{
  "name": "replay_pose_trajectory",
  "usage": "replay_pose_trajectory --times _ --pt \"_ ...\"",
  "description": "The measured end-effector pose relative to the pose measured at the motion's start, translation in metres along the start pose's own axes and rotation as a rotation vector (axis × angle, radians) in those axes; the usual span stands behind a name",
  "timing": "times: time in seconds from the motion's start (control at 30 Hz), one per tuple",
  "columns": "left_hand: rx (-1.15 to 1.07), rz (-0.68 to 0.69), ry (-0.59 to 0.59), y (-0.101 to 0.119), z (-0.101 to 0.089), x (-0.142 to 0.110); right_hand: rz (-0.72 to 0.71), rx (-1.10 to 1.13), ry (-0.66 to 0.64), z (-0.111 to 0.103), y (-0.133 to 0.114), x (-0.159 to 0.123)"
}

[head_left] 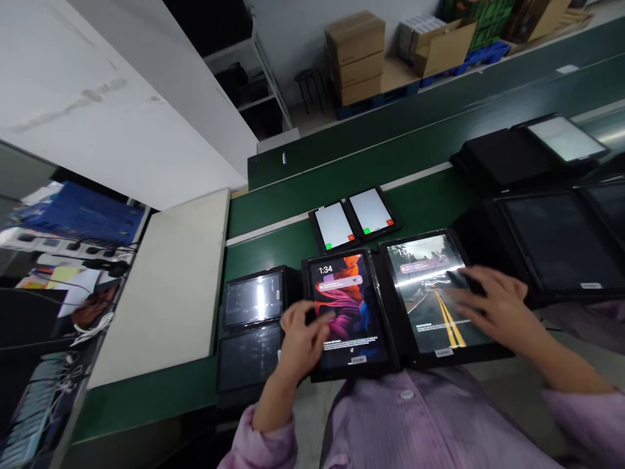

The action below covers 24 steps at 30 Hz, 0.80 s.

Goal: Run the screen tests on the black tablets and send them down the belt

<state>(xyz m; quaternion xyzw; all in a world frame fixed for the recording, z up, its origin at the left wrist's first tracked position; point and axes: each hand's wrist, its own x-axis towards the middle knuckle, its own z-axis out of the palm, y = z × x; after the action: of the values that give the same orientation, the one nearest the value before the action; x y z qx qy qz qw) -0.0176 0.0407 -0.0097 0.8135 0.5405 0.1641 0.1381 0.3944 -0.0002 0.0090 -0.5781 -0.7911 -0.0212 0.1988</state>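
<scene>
Fig.: head view, two tablets side by side at the near edge of the green bench (273, 254), both awake on lock screens. Your left hand (303, 339) rests on the left tablet (347, 312); fingers (323, 327) loosely curled, tips touching the lower-left of the glass, gripping nothing. Your right hand (493, 306) lies flat over the right tablet (434, 293); fingers spread and open, blurred by motion, tips at the upper-right of the screen, holding nothing.

Progress (judged): both units are lit, so power-on/wake looks done; neither has got past the lock screen, so unlock & any screen check appear left. Two small tablets (352, 220) further back, just beyond the pair, show white screens w/ a green and a red button each — looks like a pass/fail prompt awaiting input. Two dark tablets (251, 326) stacked front-to-back to the left, and several dark units (556, 241) to the right, show no picture; whether processed or waiting, cannot tell.

Writing: left tablet clock reads "1:34" at top; a notification bar sits below it, text too small to read. Right tablet clock starts "1:", remainder lost to glare. Small white labels at the lower bezels of both: illegible. No brand marks are readable. Cardboard boxes (355, 55) at rear wall: no legible print.
</scene>
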Motion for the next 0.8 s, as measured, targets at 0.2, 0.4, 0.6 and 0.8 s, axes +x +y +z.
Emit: replay_pose_trajectory --times 0.2,0.4,0.6,0.8 --pt "0.085 -0.231 0.308 0.006 -0.014 0.040 0.394 0.038 0.152 -0.008 0.005 0.038" --pt "0.028 -0.076 0.175 0.022 0.001 -0.005 0.306 0.124 0.090 -0.008 0.001 0.004" --pt "-0.187 -0.275 0.133 0.016 0.017 -0.023 0.379 0.237 0.050 -0.001 0.005 -0.014" --pt "-0.336 -0.396 0.066 0.017 0.018 -0.017 0.257 0.235 -0.009 -0.002 0.000 -0.008"
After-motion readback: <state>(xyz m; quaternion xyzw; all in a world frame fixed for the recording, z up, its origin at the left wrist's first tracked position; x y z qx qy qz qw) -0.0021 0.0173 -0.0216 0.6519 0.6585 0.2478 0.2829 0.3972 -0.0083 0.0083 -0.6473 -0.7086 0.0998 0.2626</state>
